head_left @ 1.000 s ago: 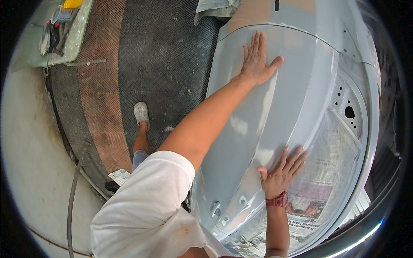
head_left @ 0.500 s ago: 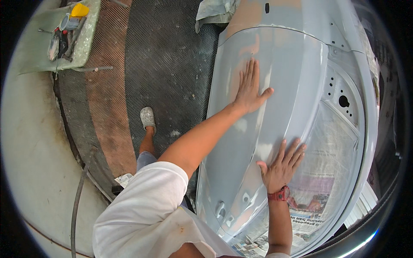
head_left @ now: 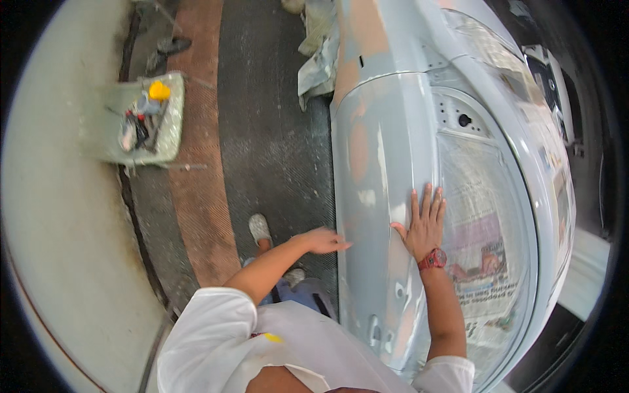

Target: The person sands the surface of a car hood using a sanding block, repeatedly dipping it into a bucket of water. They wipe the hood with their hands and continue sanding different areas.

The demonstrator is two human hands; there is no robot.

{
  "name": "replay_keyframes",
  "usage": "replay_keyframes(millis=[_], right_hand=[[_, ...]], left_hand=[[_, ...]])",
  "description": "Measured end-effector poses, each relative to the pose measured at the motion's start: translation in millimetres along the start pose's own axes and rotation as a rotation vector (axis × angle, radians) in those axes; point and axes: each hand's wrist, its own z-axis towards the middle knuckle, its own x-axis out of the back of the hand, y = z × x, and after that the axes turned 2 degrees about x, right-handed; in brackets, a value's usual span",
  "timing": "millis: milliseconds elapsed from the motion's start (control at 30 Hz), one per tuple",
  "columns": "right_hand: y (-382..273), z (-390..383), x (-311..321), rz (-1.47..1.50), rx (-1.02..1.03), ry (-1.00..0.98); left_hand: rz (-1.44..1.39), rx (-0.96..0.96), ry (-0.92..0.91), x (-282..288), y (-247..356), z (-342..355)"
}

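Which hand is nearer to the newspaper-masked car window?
Right. The right hand lies flat on the grey door panel beside the newspaper-masked car window; the left hand is across the panel, at its far edge.

Right hand: on car door. Newspaper: in window opening, right of right hand. Door handle: behind right hand. Left hand: left of right hand, near door's edge. Shoes, 2: 1 left of left hand, 1 behind. Table: ahead-left of left hand, cup on it.
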Motion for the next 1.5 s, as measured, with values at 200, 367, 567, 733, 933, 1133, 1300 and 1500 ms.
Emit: replay_keyframes(millis=[200, 367, 567, 733, 933, 1133, 1300, 1500], right_hand=[[6, -8, 14, 0.077, -0.011, 0.069], [7, -16, 13, 0.101, -0.018, 0.093], [12, -24, 12, 0.152, -0.027, 0.155], [15, -17, 18, 0.247, -0.025, 0.19], [-21, 17, -6, 0.46, -0.164, 0.43], [-117, 114, 12, 1.258, -0.489, 0.369], [-134, 271, 47, 1.593, -0.337, 0.22], [-75, 443, 140, 1.411, -0.039, 0.381]], left_hand=[[-0.295, 0.964, 0.388, -118, -191, -288], [-0.114, 1.214, 0.701, -217, -280, -511], [-1.206, 1.006, 1.509, -213, -284, -524], [-1.219, 0.714, 1.039, -141, -269, -391], [-0.239, 0.532, 1.026, 39, -169, -289], [-0.184, 0.614, 0.934, 192, -120, -316], [-0.392, 0.713, 1.31, 260, -195, -389], [-0.486, 0.596, 1.338, 347, -145, -366]])
